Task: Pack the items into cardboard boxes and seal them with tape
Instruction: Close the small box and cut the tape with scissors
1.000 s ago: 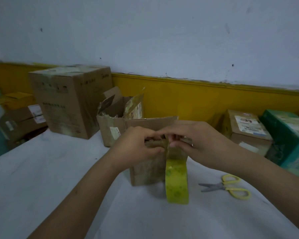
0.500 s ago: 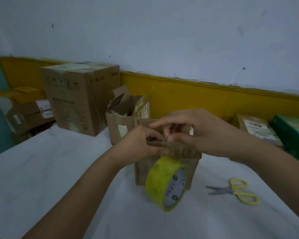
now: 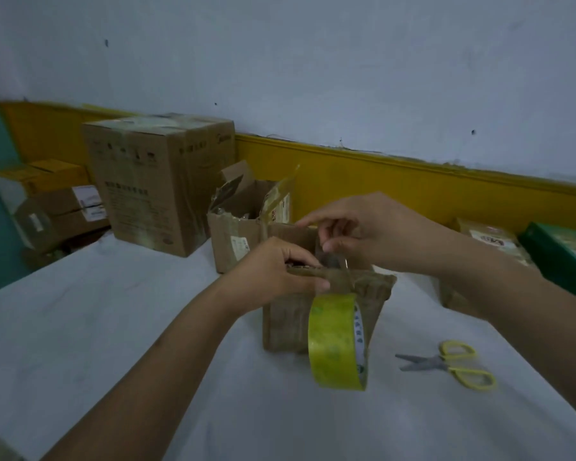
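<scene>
White cloth covers the table [image 3: 113,327] that fills the lower frame, with a pale wall and a yellow band behind. At centre a small cardboard box [image 3: 290,321] is stood upright so its top can be reached. The left hand [image 3: 273,274] is clamped over the box's near top edge, probably to keep the flaps shut and the box steady. The right hand [image 3: 373,227] is pinched on a clear strip of tape just above the box, and the yellow tape roll [image 3: 333,341] is left hanging from that strip against the box's front, so the strip is kept taut. Scissors [image 3: 446,364] are laid at the lower right, within reach for the cut. Other boxes [image 3: 160,181] are stacked at the upper left.
</scene>
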The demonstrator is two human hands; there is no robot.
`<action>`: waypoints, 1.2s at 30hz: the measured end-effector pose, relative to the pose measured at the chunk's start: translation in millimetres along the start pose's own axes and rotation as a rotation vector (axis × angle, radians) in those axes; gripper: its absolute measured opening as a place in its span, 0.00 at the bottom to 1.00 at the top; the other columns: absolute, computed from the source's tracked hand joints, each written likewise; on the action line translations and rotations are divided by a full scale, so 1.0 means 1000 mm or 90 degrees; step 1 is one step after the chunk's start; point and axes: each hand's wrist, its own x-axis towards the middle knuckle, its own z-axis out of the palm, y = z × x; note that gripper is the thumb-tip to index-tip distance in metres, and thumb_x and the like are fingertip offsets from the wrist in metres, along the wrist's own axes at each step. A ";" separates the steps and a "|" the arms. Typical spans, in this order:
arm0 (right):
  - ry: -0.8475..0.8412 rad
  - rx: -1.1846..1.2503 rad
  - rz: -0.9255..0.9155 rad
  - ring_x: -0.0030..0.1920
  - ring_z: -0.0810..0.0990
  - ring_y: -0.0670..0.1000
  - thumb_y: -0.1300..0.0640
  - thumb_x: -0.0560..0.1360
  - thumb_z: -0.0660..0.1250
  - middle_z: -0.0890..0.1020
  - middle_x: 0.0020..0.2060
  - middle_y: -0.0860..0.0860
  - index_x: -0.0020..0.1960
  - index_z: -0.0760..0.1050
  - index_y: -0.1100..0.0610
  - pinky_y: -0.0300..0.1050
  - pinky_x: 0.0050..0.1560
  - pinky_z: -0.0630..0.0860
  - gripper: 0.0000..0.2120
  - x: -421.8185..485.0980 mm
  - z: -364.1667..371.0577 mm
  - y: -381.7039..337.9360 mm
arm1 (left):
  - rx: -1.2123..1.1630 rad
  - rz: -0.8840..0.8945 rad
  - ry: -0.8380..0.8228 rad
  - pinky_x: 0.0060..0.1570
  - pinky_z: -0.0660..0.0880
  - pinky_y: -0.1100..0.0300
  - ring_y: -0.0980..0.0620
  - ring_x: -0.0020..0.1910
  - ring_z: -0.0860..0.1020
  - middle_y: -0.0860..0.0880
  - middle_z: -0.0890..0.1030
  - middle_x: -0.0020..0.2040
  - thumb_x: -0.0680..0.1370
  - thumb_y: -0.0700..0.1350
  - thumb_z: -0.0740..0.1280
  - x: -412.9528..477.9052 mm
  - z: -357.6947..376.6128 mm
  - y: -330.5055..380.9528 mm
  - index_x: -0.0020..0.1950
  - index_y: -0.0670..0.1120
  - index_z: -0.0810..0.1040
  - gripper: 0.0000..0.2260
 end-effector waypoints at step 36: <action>-0.057 -0.024 0.059 0.35 0.73 0.44 0.47 0.80 0.64 0.76 0.34 0.47 0.39 0.74 0.52 0.40 0.35 0.65 0.13 0.001 0.044 0.027 | 0.072 -0.196 0.482 0.29 0.68 0.70 0.58 0.29 0.72 0.55 0.75 0.28 0.72 0.58 0.65 -0.062 0.025 0.011 0.34 0.49 0.72 0.15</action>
